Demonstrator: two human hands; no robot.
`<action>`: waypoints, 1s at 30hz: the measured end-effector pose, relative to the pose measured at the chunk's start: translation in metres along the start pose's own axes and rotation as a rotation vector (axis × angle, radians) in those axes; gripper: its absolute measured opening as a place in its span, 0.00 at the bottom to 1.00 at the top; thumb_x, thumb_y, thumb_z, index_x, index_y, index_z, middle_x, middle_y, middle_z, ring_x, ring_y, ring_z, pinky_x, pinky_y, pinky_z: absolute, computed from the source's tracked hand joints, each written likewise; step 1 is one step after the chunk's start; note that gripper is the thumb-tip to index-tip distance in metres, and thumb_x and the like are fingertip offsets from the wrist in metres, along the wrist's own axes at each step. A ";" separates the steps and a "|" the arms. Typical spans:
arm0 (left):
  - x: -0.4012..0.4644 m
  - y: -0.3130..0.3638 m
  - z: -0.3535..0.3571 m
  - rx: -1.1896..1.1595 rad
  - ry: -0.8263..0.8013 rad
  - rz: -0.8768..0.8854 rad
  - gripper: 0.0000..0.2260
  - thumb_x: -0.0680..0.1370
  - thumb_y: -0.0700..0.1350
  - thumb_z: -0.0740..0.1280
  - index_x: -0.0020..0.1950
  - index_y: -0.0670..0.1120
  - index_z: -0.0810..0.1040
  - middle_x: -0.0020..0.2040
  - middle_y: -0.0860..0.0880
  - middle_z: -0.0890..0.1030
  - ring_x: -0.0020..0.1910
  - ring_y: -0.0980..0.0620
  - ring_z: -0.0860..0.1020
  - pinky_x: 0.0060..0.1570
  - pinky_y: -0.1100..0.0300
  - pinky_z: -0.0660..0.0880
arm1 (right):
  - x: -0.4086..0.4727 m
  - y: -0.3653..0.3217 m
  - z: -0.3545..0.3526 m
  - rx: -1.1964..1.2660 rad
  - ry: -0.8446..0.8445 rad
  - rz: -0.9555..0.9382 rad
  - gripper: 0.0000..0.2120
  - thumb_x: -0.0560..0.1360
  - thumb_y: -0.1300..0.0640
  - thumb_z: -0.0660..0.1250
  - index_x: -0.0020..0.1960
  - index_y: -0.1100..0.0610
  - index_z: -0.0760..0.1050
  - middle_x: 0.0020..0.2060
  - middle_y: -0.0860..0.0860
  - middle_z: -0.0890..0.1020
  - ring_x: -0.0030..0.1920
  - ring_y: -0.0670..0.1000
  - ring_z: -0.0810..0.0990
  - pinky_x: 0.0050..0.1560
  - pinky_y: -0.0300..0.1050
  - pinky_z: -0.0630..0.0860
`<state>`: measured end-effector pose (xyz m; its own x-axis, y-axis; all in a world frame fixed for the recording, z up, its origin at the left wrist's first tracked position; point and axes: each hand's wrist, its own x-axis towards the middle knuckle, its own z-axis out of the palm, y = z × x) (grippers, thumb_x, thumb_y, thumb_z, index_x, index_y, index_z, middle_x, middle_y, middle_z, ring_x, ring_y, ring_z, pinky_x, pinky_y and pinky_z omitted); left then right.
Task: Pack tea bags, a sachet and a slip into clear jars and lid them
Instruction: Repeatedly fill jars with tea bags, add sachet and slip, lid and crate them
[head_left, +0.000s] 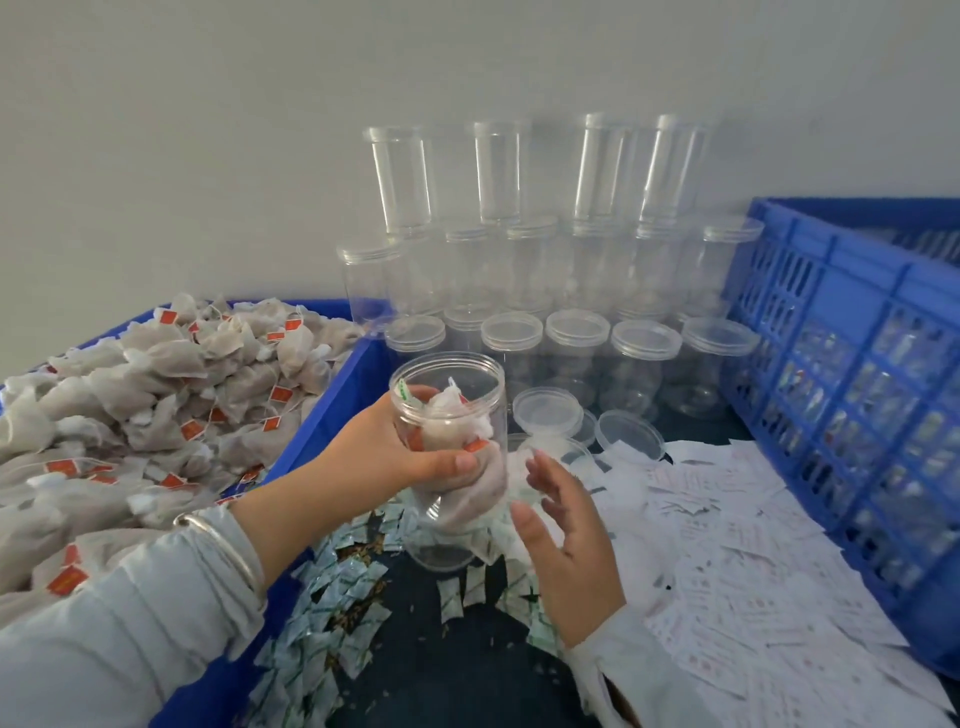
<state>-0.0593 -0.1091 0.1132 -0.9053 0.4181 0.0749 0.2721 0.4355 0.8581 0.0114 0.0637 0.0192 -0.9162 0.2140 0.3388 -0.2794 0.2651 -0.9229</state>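
My left hand (410, 452) grips an open clear jar (451, 457) in the middle of the view, tilted a little toward me. Inside it sit several tea bags (447, 421) with orange tags, and a green-and-white sachet shows at its rim. My right hand (563, 525) hovers just right of the jar with fingers spread and holds nothing. Loose clear lids (548, 413) lie just behind the jar. A heap of tea bags (156, 405) fills the blue bin at left. Green-printed sachets (332, 608) lie below the jar. White paper slips (743, 545) spread to the right.
Stacked empty clear jars (545, 270), some lidded, stand against the wall behind. A blue slatted crate (852, 364) holding filled jars stands at the right. The blue bin's wall (332, 405) runs diagonally beside my left forearm.
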 end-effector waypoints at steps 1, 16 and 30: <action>0.000 0.003 0.002 -0.016 0.018 0.003 0.37 0.53 0.62 0.76 0.60 0.55 0.73 0.51 0.60 0.82 0.51 0.63 0.80 0.57 0.61 0.72 | 0.002 -0.001 -0.011 -0.035 0.050 -0.006 0.16 0.73 0.38 0.65 0.59 0.37 0.67 0.58 0.38 0.74 0.58 0.34 0.72 0.56 0.25 0.67; -0.003 0.024 0.068 -0.213 -0.296 -0.083 0.19 0.61 0.57 0.78 0.51 0.60 0.82 0.49 0.59 0.84 0.48 0.62 0.81 0.49 0.64 0.71 | 0.035 0.068 -0.141 -0.751 0.051 0.526 0.24 0.74 0.53 0.69 0.68 0.58 0.71 0.65 0.53 0.75 0.66 0.54 0.72 0.67 0.45 0.66; 0.002 -0.004 0.063 -0.203 -0.240 -0.154 0.48 0.48 0.64 0.80 0.65 0.52 0.71 0.53 0.56 0.83 0.52 0.58 0.81 0.56 0.59 0.74 | 0.040 0.069 -0.122 -0.654 0.098 0.375 0.20 0.75 0.62 0.65 0.66 0.54 0.73 0.63 0.51 0.76 0.63 0.51 0.72 0.63 0.42 0.65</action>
<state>-0.0416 -0.0604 0.0780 -0.8218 0.5458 -0.1637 0.0462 0.3502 0.9355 -0.0091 0.2056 -0.0089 -0.8780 0.4740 0.0671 0.3008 0.6552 -0.6930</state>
